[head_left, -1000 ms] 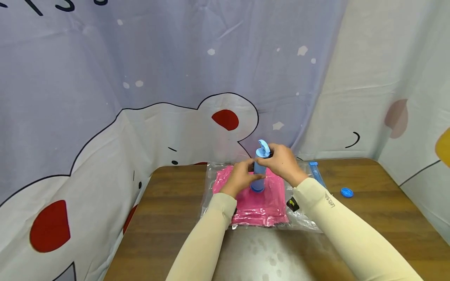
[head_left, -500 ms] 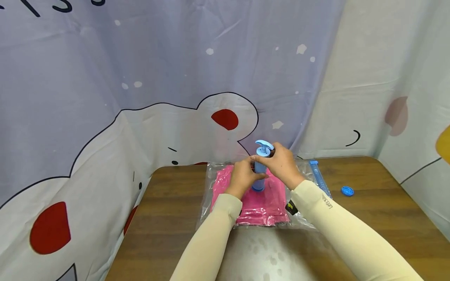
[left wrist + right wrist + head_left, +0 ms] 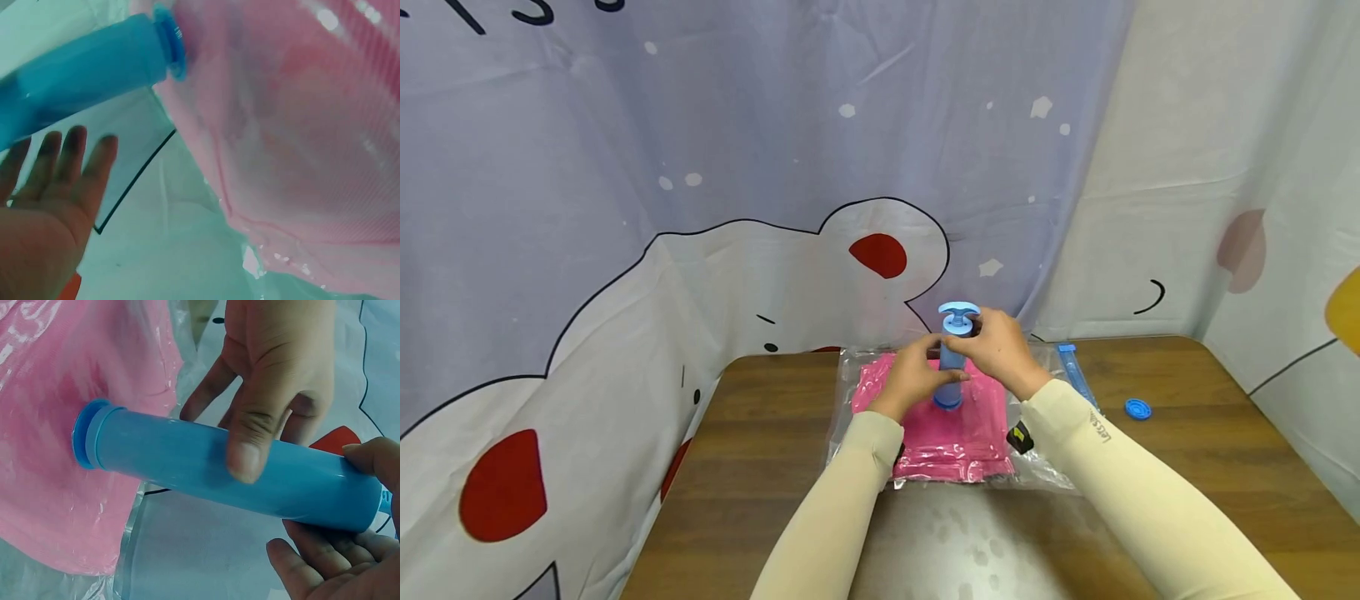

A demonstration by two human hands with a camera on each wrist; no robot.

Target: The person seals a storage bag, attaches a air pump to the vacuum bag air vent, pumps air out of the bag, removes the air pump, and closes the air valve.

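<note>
A blue hand pump (image 3: 952, 367) with a light blue T-shaped handle stands upright on a clear plastic bag (image 3: 865, 467) that holds pink cloth (image 3: 955, 450). My left hand (image 3: 917, 379) is around the pump's barrel, thumb in front and fingers behind. That thumb lies on the barrel in the right wrist view, while the left wrist view has the fingers extended beside it. Higher up, my right hand (image 3: 997, 350) holds the barrel's top end between thumb and fingers, just below the handle. In the right wrist view the pump's flared base (image 3: 90, 434) meets the bag.
A long blue plastic strip (image 3: 1077, 375) lies at the bag's right side. Farther right on the wooden table (image 3: 760, 467) is a round blue cap (image 3: 1138, 409). A printed curtain (image 3: 737, 150) hangs behind the table's back edge.
The pump's handle has turned, from pointing away to spanning left to right. It stays low on the barrel. Both hands keep about the same place on the pump.
</note>
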